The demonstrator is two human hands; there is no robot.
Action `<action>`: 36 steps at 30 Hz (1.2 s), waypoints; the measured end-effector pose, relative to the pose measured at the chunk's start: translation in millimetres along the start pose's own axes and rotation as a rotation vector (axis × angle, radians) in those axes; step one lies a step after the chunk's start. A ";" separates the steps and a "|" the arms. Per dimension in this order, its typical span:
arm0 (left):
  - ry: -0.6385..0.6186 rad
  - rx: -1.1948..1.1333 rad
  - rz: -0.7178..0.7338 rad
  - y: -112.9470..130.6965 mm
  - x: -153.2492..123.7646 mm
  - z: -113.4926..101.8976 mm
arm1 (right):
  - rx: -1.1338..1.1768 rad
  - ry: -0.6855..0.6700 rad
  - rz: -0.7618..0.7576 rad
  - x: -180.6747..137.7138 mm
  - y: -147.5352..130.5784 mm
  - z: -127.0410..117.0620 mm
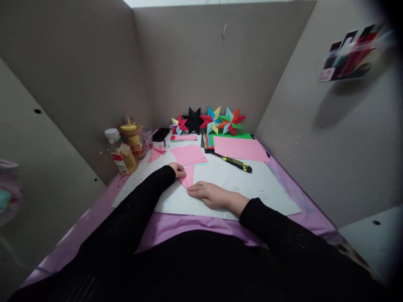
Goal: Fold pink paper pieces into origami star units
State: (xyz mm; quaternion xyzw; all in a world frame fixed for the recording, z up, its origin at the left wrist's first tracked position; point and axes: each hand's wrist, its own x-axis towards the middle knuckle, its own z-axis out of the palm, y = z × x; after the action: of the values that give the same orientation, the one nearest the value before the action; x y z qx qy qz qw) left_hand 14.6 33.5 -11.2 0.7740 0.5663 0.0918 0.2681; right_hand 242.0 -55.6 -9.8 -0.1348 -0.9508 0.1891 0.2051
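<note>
A small folded piece of pink paper (189, 175) lies on the white sheet in front of me, narrowing to a point toward my body. My left hand (178, 169) has its curled fingers closed on the paper's left edge. From the right, my right hand (211, 195) lies low over the sheet with fingers stretched out, their tips touching the paper's near point. Just beyond is a loose stack of pink paper squares (189, 154). A folded pink paper piece (156, 152) sits farther left.
A yellow-and-black utility knife (237, 164) lies right of the stack, below a large pink sheet (242, 148). Small scissors (165, 144) rest behind. A glue bottle (122, 154) and a brown jar (132, 140) stand left. Several paper stars (214, 120) lean against the back wall.
</note>
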 end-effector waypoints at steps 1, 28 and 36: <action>0.003 -0.005 0.005 -0.2 -0.1 0.1 | 0.001 -0.006 -0.008 0.0 0.3 -0.3; 0.052 -0.160 0.008 -3.1 -4.3 4.8 | 0.058 0.052 0.089 -5.8 -0.7 -1.8; 0.017 -0.107 -0.008 0.6 -3.6 0.8 | 0.066 0.075 0.042 -6.7 0.3 0.3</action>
State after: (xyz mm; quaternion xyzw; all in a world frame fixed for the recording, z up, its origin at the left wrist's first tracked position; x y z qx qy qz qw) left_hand 14.2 29.8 -10.9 0.7556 0.5657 0.1275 0.3047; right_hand 247.8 -57.7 -12.5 -0.1550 -0.9326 0.2192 0.2411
